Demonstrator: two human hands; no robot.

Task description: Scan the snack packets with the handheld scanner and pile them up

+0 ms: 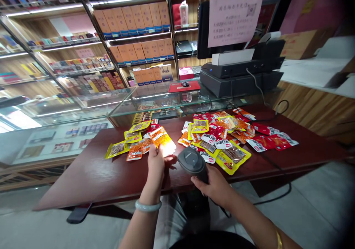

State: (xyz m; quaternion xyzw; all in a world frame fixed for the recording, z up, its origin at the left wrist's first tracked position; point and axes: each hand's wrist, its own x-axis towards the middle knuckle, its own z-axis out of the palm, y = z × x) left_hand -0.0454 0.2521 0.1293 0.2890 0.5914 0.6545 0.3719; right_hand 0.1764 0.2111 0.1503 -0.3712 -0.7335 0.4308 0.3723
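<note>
My left hand point(156, 162) is closed on an orange snack packet point(161, 136), held just above the dark red table. Bright light from the scanner falls on the packet's lower part. In my right hand point(213, 184) is a black handheld barcode scanner point(192, 162), its head turned toward the packet. To the left of the packet lies a small group of yellow and orange snack packets point(118, 149). A larger heap of red, yellow, orange and white packets point(234, 156) spreads to the right, behind the scanner.
The table point(91, 171) stands against a glass display counter point(122, 110). A mouse point(185, 83) rests on a red mat. Behind it are a monitor bearing a pink notice point(234, 18) and a black cash drawer point(222, 82). A black cable point(277, 201) hangs at the right.
</note>
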